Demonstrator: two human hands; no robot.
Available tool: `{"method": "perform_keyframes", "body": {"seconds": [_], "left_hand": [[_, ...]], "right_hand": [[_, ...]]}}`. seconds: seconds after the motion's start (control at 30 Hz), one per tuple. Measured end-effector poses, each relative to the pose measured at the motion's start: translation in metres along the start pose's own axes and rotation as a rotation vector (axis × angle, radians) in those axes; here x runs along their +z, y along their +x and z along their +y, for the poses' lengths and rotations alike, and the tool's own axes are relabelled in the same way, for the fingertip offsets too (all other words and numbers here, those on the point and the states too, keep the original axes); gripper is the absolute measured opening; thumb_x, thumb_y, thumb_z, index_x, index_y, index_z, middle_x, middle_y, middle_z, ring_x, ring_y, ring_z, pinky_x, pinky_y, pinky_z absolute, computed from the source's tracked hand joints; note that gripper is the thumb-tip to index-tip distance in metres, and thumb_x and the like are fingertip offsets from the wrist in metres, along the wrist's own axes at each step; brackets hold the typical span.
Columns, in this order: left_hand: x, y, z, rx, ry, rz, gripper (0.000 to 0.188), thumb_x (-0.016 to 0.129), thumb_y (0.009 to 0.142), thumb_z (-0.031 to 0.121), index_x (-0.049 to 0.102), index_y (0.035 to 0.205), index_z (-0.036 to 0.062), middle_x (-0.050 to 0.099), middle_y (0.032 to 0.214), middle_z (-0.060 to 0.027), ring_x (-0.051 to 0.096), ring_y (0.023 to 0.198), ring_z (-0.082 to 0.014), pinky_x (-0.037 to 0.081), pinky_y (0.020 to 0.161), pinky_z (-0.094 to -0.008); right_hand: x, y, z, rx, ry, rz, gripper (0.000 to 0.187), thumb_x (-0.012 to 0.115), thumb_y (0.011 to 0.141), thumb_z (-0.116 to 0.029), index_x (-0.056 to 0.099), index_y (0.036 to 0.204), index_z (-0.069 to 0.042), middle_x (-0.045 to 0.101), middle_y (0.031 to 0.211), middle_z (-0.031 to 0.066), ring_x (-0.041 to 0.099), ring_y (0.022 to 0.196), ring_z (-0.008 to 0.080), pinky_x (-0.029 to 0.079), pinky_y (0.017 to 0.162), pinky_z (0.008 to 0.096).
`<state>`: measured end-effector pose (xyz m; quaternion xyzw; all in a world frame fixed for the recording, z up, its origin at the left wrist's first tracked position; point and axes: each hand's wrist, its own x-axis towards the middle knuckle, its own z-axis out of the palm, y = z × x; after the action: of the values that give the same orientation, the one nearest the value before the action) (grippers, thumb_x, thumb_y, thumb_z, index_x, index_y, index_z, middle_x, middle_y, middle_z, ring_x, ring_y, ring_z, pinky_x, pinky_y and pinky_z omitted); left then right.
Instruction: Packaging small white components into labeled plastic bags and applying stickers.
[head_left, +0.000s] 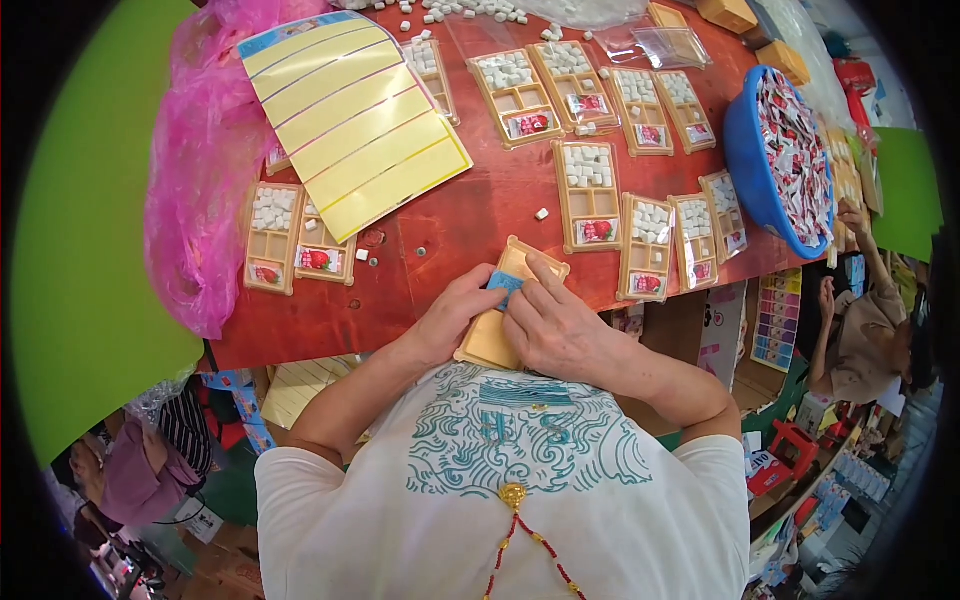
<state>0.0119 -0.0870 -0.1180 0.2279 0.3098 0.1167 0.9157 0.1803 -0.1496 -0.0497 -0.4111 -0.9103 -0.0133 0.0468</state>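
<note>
Head view shows both hands, left (pixel 452 318) and right (pixel 560 325), closed on a tan compartment tray (pixel 497 335) at the red bench's (pixel 470 215) near edge, long axis pointing away, fingers pinching a small blue packet (pixel 505 283).

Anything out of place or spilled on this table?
Yes. One white cube lies loose on the red table, outside the trays. More loose white cubes are scattered along the far edge. Nothing looks damaged.
</note>
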Motion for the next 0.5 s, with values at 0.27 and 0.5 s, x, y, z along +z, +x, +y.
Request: {"method": "perform_keyframes", "body": {"seconds": [0.27, 0.5], "left_hand": [[0.001, 0.003, 0.01, 0.129, 0.294, 0.045, 0.02, 0.05, 0.086, 0.012, 0.053, 0.103, 0.0019, 0.058, 0.093, -0.004, 0.057, 0.083, -0.0095, 0.049, 0.072, -0.0269], [0.01, -0.003, 0.014, 0.122, 0.156, 0.047, 0.023, 0.049, 0.086, 0.012, 0.05, 0.106, -0.0007, 0.06, 0.096, -0.0078, 0.062, 0.089, -0.013, 0.051, 0.076, -0.0271]], "right_hand": [[-0.013, -0.002, 0.002, 0.179, 0.189, 0.088, 0.019, 0.061, 0.068, -0.007, 0.06, 0.085, 0.0, 0.054, 0.084, 0.0103, 0.058, 0.089, 0.0245, 0.038, 0.104, 0.051], [-0.025, -0.045, 0.031, 0.612, 0.674, 0.341, 0.033, 0.055, 0.075, 0.008, 0.063, 0.106, -0.001, 0.06, 0.105, 0.0132, 0.058, 0.097, 0.0294, 0.045, 0.087, 0.037]]}}
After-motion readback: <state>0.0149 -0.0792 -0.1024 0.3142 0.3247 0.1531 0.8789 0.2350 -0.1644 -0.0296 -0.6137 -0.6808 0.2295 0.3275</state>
